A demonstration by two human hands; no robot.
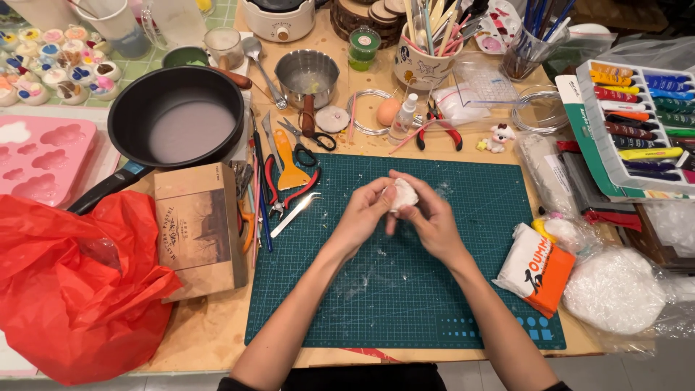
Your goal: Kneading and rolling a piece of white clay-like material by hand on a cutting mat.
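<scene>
**Both hands pinch a white lump over the cutting mat**

Your forearms come in from the near edge of the bench [217,340] and meet over the green cutting mat [405,289]. Your left hand [364,211] and right hand [428,217] both close on a small white lump of clay [404,194], held just above the mat's far half. Toward the near left corner lies a red plastic bag [72,282], with a brown cardboard box [197,228] just beside it. Farther back sits a black frying pan [177,119]. A tray of paint tubes [637,123] fills the far right corner.
</scene>
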